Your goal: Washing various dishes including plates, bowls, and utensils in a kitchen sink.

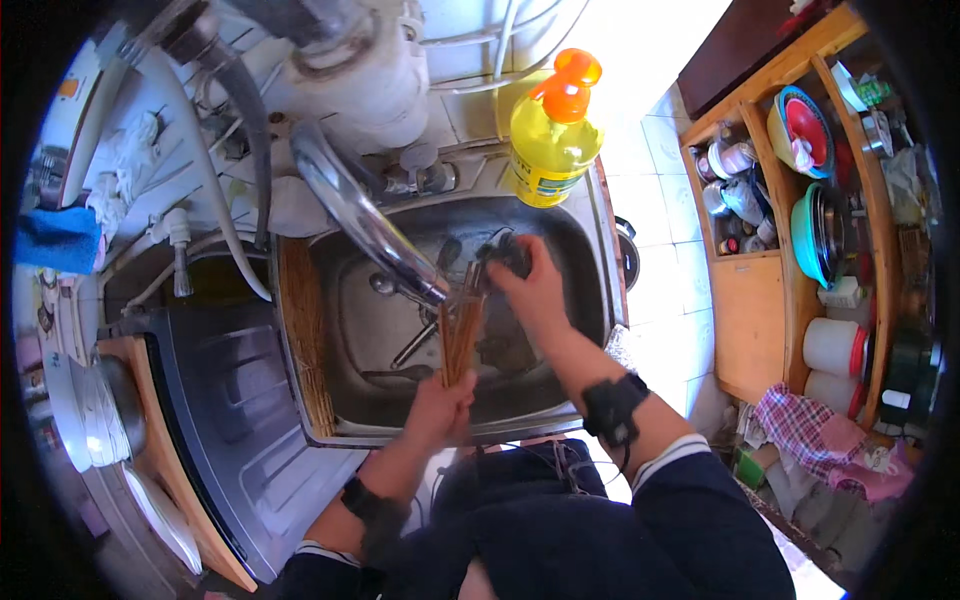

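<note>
My left hand grips the lower ends of a bundle of brown chopsticks. Their upper ends stand beside the spout of a chrome faucet. In my right hand is a dark scrubbing pad, held just right of the chopsticks' upper ends. Both hands are over a stainless steel sink. A metal utensil with a dark handle lies on the sink bottom, and the round bowl of a metal spoon or ladle shows left of the spout.
A yellow dish soap bottle with an orange pump stands on the sink's back right corner. Woven straw-like material lines the left rim. Left of the sink is a dark, glossy panel. A wooden cabinet with basins stands at right.
</note>
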A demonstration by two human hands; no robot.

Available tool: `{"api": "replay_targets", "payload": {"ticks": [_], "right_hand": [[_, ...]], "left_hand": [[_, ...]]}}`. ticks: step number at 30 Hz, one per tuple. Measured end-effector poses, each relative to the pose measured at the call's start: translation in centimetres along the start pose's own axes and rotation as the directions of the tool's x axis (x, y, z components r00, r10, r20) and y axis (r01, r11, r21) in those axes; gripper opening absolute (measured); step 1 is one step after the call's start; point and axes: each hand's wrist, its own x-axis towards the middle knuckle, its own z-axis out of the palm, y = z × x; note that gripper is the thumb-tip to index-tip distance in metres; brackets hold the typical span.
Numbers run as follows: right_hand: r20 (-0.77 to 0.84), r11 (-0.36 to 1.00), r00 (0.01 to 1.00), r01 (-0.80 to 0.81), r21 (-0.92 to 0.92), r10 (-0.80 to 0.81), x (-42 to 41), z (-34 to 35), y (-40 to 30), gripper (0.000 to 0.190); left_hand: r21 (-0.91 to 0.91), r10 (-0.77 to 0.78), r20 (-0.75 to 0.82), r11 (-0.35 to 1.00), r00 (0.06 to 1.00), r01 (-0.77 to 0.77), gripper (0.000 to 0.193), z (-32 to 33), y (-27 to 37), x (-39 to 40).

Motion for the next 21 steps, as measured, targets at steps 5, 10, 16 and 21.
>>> {"api": "replay_targets", "payload": {"ticks": [5, 10, 16, 21], "right_hand": [[0.447, 0.842, 0.789, 0.523, -0.131, -0.421, -6.1, 2.5, 0.7, 0.046], [0.23, 0.915, 0.961, 0.229, -0.333, -0.157, 1.4, 1.9, 1.8, 0.052], [0.257, 0.83, 0.851, 0.513, -0.218, -0.459, -3.4, 3.2, 1.8, 0.048], [0.268, 0.863, 0.945, 0.288, -0.416, -0.186, 1.0, 1.6, 1.5, 0.053]], "left_hand": [[0.13, -0.027, 0.092, 0.991, 0.995, 0.015, 0.027, 1.4, 1.7, -1.1], [0.392, 0.439, 0.05, 0.818, 0.897, -0.421, 0.042, 1.8, -0.9, -1.1], [0.172, 0.295, 0.008, 0.941, 0.955, -0.292, 0.048, 1.9, 0.8, -1.4], [0.221, 0.174, 0.046, 0.958, 0.984, -0.18, 0.047, 2.2, -0.2, -2.3]]}}
